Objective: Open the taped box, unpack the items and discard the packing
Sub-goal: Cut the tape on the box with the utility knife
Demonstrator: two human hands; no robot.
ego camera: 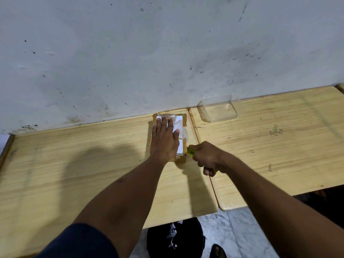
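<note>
A small brown cardboard box [183, 122], wrapped in clear tape and bearing a white label, lies on the left wooden table [74, 164] close to the wall. My left hand [164, 139] rests flat on the box top, fingers spread, covering much of the label. My right hand [206, 157] is fisted around a yellow-green utility knife [190, 151], whose front end touches the box's right side near the front corner. The blade itself is hidden.
A clear plastic container [217, 108] stands on the right table [279, 146] by the wall. A narrow gap separates the two tables. Under the front edge a black bin [188, 237] holds white scraps, with a dark shoe [217, 251] beside it on the marble floor.
</note>
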